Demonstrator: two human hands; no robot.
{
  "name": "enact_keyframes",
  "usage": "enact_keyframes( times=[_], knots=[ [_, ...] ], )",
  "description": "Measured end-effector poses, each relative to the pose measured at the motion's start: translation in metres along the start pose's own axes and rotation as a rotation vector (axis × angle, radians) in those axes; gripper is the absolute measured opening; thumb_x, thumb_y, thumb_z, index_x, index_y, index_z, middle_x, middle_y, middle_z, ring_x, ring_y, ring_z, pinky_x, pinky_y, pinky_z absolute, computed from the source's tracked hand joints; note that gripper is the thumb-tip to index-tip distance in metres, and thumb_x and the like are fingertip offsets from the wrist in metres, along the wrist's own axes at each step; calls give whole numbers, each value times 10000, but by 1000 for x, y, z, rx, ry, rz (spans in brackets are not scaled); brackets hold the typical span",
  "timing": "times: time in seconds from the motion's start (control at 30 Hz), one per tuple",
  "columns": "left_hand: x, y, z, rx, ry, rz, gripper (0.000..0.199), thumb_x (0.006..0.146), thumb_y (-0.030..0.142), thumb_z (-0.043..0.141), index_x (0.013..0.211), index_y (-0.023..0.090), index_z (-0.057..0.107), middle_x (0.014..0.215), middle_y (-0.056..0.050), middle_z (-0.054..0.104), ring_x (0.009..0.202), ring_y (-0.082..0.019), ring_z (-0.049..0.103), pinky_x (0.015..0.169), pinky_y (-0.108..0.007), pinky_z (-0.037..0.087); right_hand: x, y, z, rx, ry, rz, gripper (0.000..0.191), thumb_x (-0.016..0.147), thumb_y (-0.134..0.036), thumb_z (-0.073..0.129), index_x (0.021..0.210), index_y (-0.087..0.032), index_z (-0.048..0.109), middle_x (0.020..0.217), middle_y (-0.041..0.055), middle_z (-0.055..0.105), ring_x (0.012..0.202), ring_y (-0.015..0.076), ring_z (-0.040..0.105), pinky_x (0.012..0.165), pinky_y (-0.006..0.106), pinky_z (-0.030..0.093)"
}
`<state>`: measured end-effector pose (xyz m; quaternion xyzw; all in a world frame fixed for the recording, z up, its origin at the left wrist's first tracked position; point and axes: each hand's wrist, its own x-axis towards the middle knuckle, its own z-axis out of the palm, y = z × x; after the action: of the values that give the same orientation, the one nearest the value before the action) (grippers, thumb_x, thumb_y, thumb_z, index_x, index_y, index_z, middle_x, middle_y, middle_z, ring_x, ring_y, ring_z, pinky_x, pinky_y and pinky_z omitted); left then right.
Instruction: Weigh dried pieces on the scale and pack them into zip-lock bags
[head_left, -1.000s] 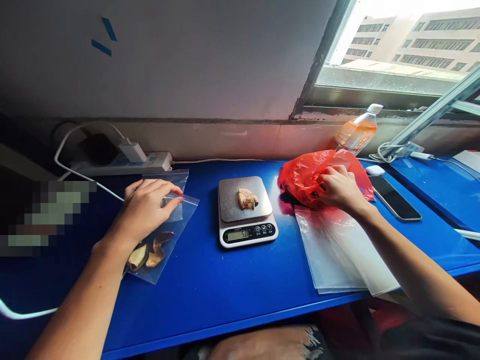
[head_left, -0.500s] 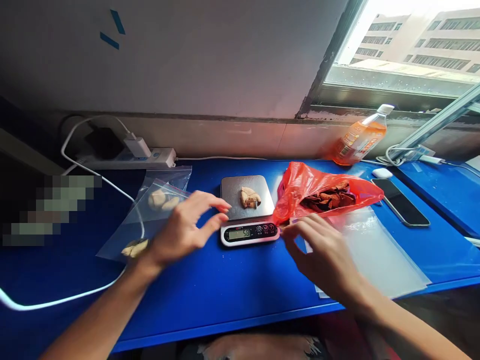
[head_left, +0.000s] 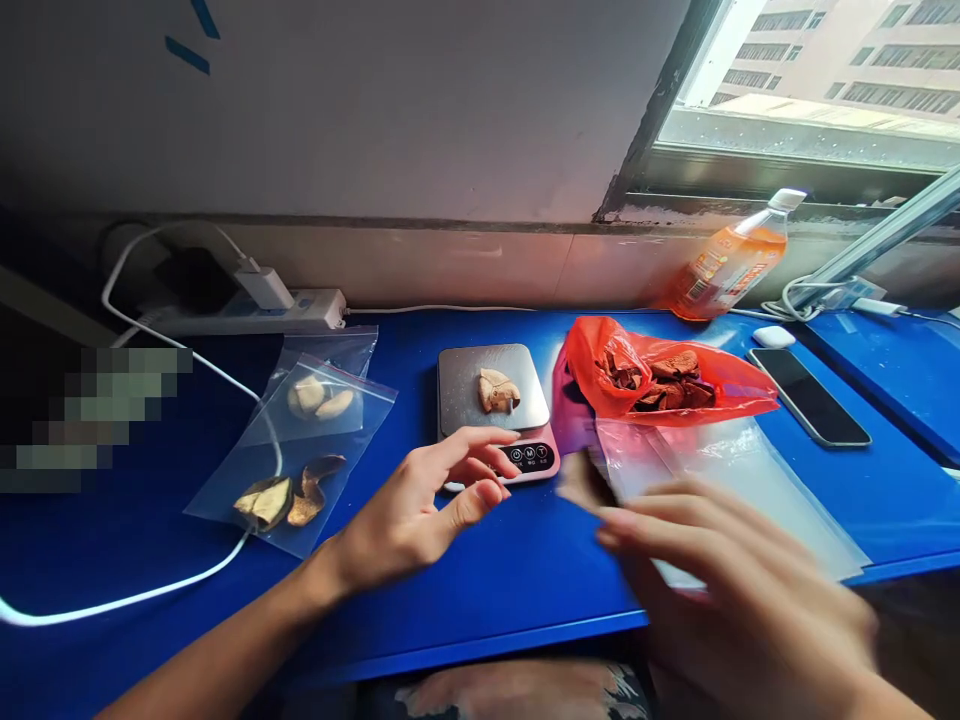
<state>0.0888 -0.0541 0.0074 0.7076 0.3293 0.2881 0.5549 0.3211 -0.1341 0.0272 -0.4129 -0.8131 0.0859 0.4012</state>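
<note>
Pinching a dried slice (head_left: 586, 482) in the right hand (head_left: 750, 580) — holding the left hand (head_left: 427, 500) open by the digital scale (head_left: 459, 395).

the right hand (head_left: 739, 575) holds a dried piece (head_left: 589, 482).

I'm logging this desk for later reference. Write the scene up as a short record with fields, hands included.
Left hand: left hand empty, fingers spread over the front of the scale
Right hand: right hand, blurred, holding a dried slice
On scale: one pale, curled piece
Reading: hidden by fingers
Red bag: red bag open, brown dried pieces inside
Left side: clear zip bags with pale and brown pieces
Right side: phone, white case
Back: orange drink bottle, power strip
</note>
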Motion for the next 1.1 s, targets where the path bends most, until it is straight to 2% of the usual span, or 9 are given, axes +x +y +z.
enact_keyframes(
  times=[0.13,0.23,0.37,0.47,0.63,0.8,0.9,1.0,1.1],
  knots=[
    [4,-8,3,-162,63,-140,347,837,369,609,1146,219,554,806,-25,644,662,-148,640,643,-288,534,33,20,49,150,-18,-173,143,854,-105,568,915,-229,603,736,15,669,614,140,588,556,270,489],
    [17,-11,-3,-265,195,-172,319,766,333,678,1019,197,538,710,18,603,587,-107,585,567,-236,493,55,34,64,282,-29,-129,69,882,-170,558,841,-210,596,726,15,656,626,122,590,566,241,486],
    [42,4,-19,-375,325,-122,305,684,257,721,875,178,497,699,33,585,573,-82,560,543,-204,449,82,45,67,426,44,-1,65,903,-247,555,870,-203,589,751,6,653,640,117,608,598,243,500],
    [58,23,-27,-365,387,-34,288,678,208,717,890,177,523,701,34,578,578,-82,559,571,-222,458,101,45,64,491,152,41,98,898,-304,578,916,-209,594,833,13,670,730,135,640,664,268,524],
    [66,32,-26,-338,318,19,225,727,219,709,920,152,615,773,-10,621,640,-97,576,607,-242,471,111,47,60,455,213,13,129,903,-321,577,834,-212,588,784,8,653,723,138,627,679,282,515],
    [68,25,-23,-395,265,-61,187,724,182,707,884,116,637,726,-8,620,598,-72,545,586,-211,450,104,56,64,377,198,22,266,916,-430,541,778,-204,564,738,13,640,669,126,605,614,261,493],
    [68,28,-24,-426,214,-125,189,709,186,709,871,107,652,721,-9,627,582,-67,535,596,-214,455,103,62,67,353,224,-56,261,914,-388,560,752,-184,565,698,11,627,631,111,584,582,237,463],
    [68,32,-27,-429,220,-178,179,700,179,694,859,99,668,706,-12,626,568,-62,517,580,-205,439,106,67,69,377,200,-138,156,912,-283,574,806,-171,595,716,14,627,652,108,591,597,229,462],
    [70,27,-35,-356,260,-183,175,717,165,642,874,98,680,715,-20,630,568,-60,508,558,-188,416,112,68,64,348,113,-195,111,931,-225,524,977,-174,611,805,29,645,719,114,606,652,241,485]
  ],
)
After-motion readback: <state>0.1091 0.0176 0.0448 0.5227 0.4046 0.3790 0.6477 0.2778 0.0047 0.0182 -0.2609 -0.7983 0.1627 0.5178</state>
